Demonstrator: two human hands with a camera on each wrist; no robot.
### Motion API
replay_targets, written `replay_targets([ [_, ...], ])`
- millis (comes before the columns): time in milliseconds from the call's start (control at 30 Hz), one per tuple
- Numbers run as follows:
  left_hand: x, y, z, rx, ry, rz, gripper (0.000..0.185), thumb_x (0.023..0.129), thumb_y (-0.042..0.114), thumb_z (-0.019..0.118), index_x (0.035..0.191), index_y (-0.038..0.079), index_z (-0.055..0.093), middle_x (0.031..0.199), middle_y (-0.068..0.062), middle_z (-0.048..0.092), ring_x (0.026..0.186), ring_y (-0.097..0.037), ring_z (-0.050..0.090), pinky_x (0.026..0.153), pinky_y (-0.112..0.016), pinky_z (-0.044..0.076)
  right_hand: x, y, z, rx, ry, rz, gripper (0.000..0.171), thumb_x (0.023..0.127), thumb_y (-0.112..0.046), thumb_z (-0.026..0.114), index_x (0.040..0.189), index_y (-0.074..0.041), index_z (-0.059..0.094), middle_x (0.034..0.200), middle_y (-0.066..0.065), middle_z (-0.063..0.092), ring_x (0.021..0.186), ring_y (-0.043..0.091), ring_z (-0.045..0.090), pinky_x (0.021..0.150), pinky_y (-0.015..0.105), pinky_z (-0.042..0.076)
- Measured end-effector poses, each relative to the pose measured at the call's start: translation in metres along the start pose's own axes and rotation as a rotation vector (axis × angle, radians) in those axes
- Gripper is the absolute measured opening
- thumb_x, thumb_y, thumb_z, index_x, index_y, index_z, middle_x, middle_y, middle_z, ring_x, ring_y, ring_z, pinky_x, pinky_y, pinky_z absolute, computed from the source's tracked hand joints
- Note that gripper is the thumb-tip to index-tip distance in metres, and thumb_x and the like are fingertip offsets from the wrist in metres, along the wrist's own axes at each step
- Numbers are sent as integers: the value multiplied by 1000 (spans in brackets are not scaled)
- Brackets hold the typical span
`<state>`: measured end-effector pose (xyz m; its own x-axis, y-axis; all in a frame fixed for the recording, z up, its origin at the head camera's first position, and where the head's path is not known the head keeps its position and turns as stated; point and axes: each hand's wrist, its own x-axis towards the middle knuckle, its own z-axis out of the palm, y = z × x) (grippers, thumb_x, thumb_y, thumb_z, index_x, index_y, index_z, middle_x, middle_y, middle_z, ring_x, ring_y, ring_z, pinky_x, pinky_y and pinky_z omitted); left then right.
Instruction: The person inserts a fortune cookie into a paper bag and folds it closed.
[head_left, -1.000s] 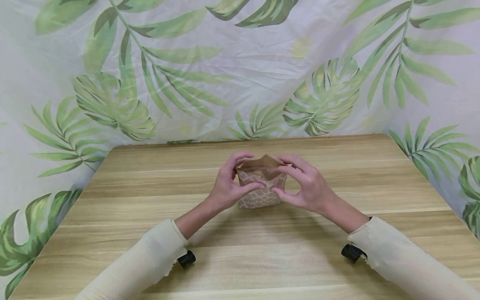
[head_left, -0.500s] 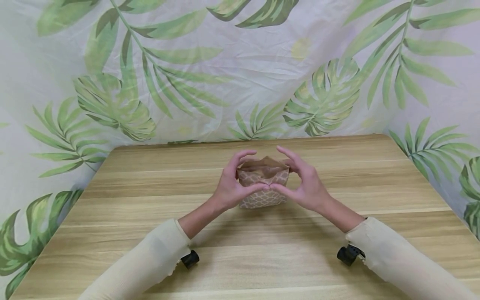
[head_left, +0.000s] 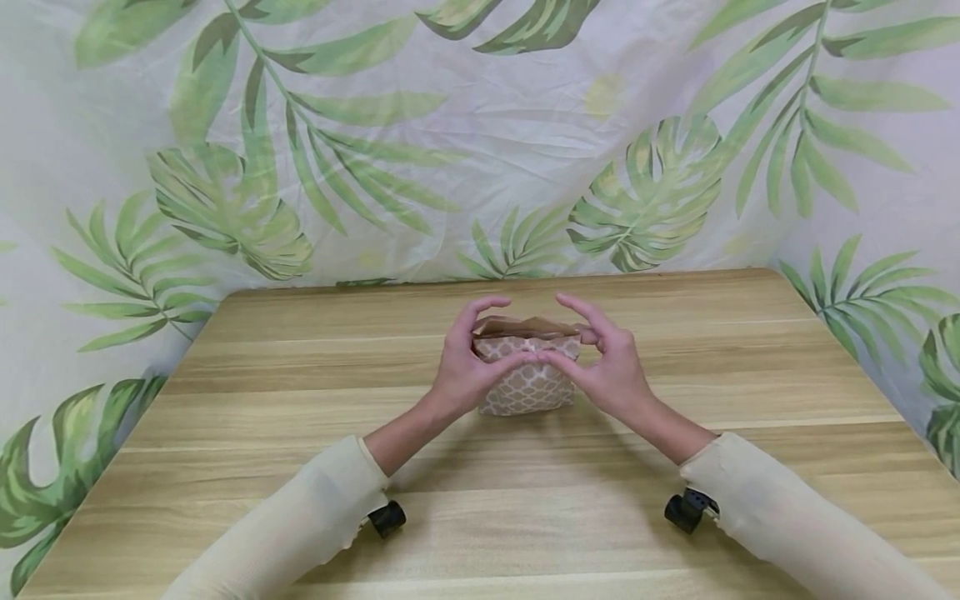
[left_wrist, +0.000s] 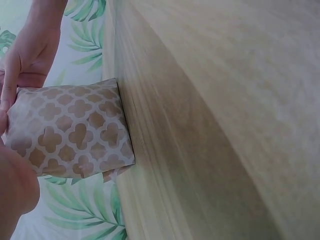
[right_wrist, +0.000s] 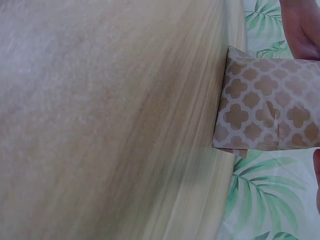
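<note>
Item: patterned paper bag (head_left: 527,377), upright at desk (head_left: 225,417) centre, mouth open; left hand (head_left: 459,367) at 9 o'clock and right hand (head_left: 611,367) at 3 o'clock pinching its top rim; step judged: closing the mouth; next calls for an even fold-over.

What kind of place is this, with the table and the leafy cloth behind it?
Probably a staged tabletop recording spot, not a lived-in room: a bare wooden table, a leaf-print cloth backdrop on three sides, and one small patterned paper bag.
</note>
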<state>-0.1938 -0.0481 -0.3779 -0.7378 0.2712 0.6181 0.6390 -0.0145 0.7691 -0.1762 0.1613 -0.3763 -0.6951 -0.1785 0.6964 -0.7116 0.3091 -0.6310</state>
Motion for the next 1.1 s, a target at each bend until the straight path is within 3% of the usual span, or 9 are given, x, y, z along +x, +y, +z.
replay_targets([
  [67, 0, -1, 1, -16, 6, -3, 68, 77, -15, 84, 135, -6, 50, 107, -25, 73, 97, -33, 74, 74, -27, 61, 0, 0, 0, -10, 10, -8, 72, 74, 8, 89, 139, 7, 57, 60, 2, 66, 45, 5, 52, 61, 14, 47],
  [133, 1, -2, 1, -29, 12, -9, 66, 78, -15, 82, 135, -7, 50, 106, -26, 74, 96, -33, 74, 73, -27, 61, 1, 1, 1, -22, 17, -19, 71, 75, 7, 89, 139, 6, 59, 55, -1, 63, 43, 2, 49, 52, 15, 41],
  [267, 1, -2, 1, -48, 24, -26, 64, 79, -16, 81, 134, -7, 50, 104, -28, 73, 94, -31, 75, 74, -27, 62, 1, 1, 1, -43, 24, -48, 68, 75, 7, 88, 136, 7, 60, 56, 2, 66, 44, 4, 55, 48, 16, 39],
  [467, 3, -2, 2, -47, 45, -51, 58, 79, -17, 80, 129, -8, 52, 101, -29, 73, 96, -35, 74, 79, -28, 61, 3, 2, 2, -83, 26, -95, 63, 75, 8, 88, 133, 8, 62, 73, 15, 75, 54, 18, 69, 41, 16, 33],
  [600, 4, -1, 2, -37, 60, -73, 55, 79, -16, 81, 127, -8, 54, 99, -28, 73, 93, -25, 75, 82, -28, 61, 3, 3, 2, -88, 23, -108, 64, 76, 8, 87, 134, 9, 61, 76, 15, 76, 57, 21, 70, 48, 12, 40],
  [767, 5, 1, 2, -53, 64, -123, 53, 79, -15, 82, 125, -8, 57, 97, -25, 72, 90, -13, 73, 80, -28, 61, 3, 4, 0, 26, 17, -83, 66, 76, 16, 83, 137, 10, 59, 95, 19, 78, 84, 25, 77, 68, 13, 53],
  [933, 6, 1, 3, -69, 59, -164, 49, 80, -14, 81, 123, -7, 59, 97, -24, 73, 90, -12, 73, 79, -28, 62, 5, 3, -1, 108, 48, -49, 63, 75, 20, 81, 134, 11, 60, 91, 22, 77, 83, 5, 72, 59, 14, 47],
  [1100, 6, 0, 3, -107, 53, -182, 45, 82, -16, 79, 122, -7, 59, 97, -26, 73, 89, -9, 72, 77, -26, 61, 7, 2, -1, 129, 63, -31, 58, 74, 21, 81, 129, 12, 63, 85, 21, 76, 81, -2, 71, 70, 15, 52],
])
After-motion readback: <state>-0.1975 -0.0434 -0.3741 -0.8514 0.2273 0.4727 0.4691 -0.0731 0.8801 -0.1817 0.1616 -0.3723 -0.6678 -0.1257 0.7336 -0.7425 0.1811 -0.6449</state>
